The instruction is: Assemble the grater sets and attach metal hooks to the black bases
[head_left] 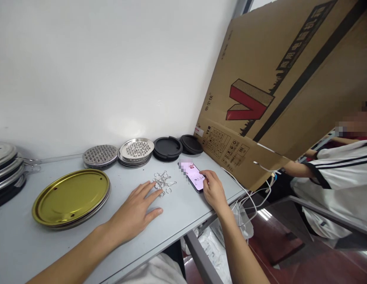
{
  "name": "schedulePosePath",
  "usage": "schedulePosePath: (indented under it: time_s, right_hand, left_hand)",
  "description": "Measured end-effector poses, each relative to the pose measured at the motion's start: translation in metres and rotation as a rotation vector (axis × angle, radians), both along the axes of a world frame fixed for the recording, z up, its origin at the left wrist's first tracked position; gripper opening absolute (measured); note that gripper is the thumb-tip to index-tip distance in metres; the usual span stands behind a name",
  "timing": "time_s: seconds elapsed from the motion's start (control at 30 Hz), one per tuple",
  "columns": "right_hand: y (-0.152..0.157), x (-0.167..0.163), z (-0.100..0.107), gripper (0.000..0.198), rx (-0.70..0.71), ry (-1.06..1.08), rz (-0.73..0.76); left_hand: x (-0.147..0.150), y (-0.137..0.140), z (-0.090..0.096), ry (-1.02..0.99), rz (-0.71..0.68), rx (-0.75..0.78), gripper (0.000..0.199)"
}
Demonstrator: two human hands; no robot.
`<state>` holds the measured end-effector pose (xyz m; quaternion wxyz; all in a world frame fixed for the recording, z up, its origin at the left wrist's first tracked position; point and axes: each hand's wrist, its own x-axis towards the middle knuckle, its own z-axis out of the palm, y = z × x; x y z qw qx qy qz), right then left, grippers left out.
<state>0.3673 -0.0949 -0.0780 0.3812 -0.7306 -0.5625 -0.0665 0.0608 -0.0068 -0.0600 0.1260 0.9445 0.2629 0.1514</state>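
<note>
My left hand [135,213] lies palm down on the grey table with its fingers spread. Its fingertips touch or nearly touch a small pile of metal clasps with rings [163,182]. A smartphone [193,173] with a lit pinkish screen lies to the right of the pile. My right hand [213,190] is at the phone's right edge, its fingers curled round that edge and one fingertip over the screen. Part of the screen is blurred out. Left of my left hand, a gold-coloured round plate with small holes [73,195] tops a low stack.
Along the wall stand grater discs [100,154], a stack of silver grater discs [138,150] and black round lids [167,148]. More discs [7,169] are stacked far left. A large cardboard box [260,90] leans at right, near white cables [254,205] and another person's sleeve [334,161].
</note>
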Motion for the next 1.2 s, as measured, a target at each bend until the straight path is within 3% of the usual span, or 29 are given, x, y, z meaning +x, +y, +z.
schedulePosePath:
  time_s: [0.47, 0.6, 0.73, 0.9, 1.07, 1.2]
  right_hand:
    - [0.0, 0.003, -0.001, 0.039, -0.008, 0.035, -0.013]
    - [0.0, 0.003, -0.002, 0.039, -0.007, 0.031, -0.018]
    - [0.0, 0.003, -0.002, 0.039, 0.005, 0.035, -0.026]
    - [0.0, 0.003, -0.003, 0.039, 0.036, 0.039, -0.035]
    - [-0.002, 0.007, -0.006, 0.039, 0.105, 0.037, -0.076]
    - [-0.005, 0.01, -0.011, 0.037, 0.164, 0.05, -0.117]
  left_hand:
    - [-0.003, 0.0, -0.003, -0.003, -0.011, -0.004, 0.055]
    - [-0.001, -0.001, -0.005, -0.029, 0.061, -0.063, 0.063]
    - [0.01, 0.004, -0.003, -0.051, 0.154, -0.098, 0.072]
    - [0.045, 0.019, 0.004, 0.009, 0.096, -0.085, 0.08]
    - [0.083, 0.033, 0.002, -0.119, -0.014, -0.052, 0.063]
    - [0.089, 0.036, -0.004, -0.188, -0.06, -0.047, 0.037]
